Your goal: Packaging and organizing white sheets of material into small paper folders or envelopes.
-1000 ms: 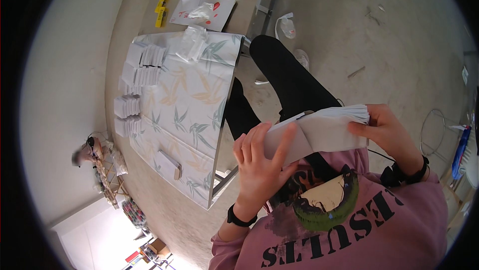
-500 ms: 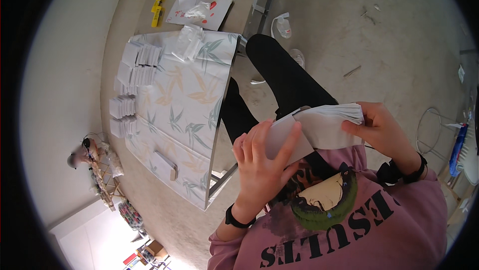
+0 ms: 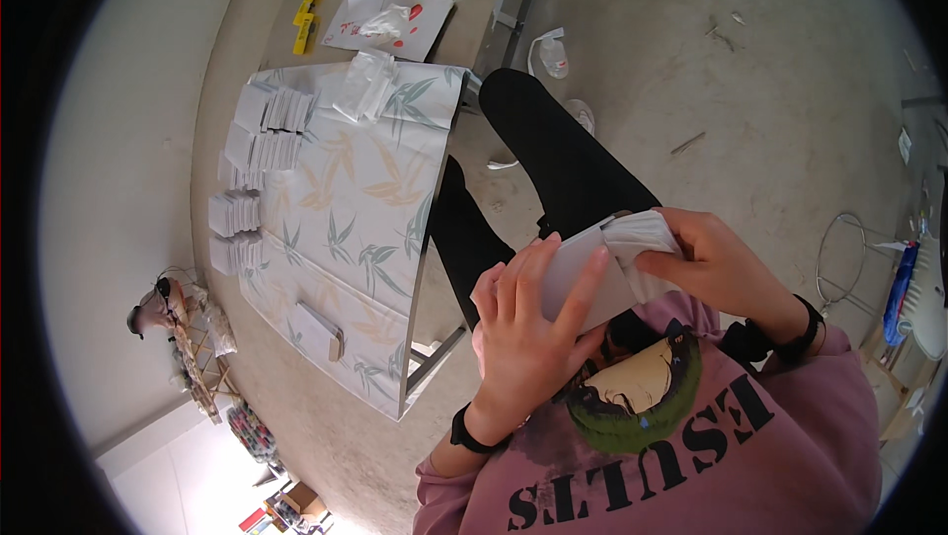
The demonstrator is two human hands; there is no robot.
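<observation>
Over my lap, my left hand (image 3: 528,323) is wrapped around a white paper box (image 3: 571,266), its fingers laid across the top face. My right hand (image 3: 703,256) grips the outer end of a stack of soft white sheets (image 3: 647,239), thumb on top. Most of that stack sits inside the box; only a short length shows between the two hands. The fingers of my right hand beneath the stack are partly hidden. On the table to the left lies a similar flat white box (image 3: 318,329) with a tan end.
The table (image 3: 346,179) has a leaf-patterned cover. Rows of white packets (image 3: 267,150) line its far left side. Clear plastic bags (image 3: 365,85), a printed board (image 3: 425,31) and yellow pieces (image 3: 306,21) lie toward the back. Another person (image 3: 163,308) is at far left.
The stack of sheets has slid deeper into the box, and my right hand has come left toward my left hand. My left hand keeps its hold on the box.
</observation>
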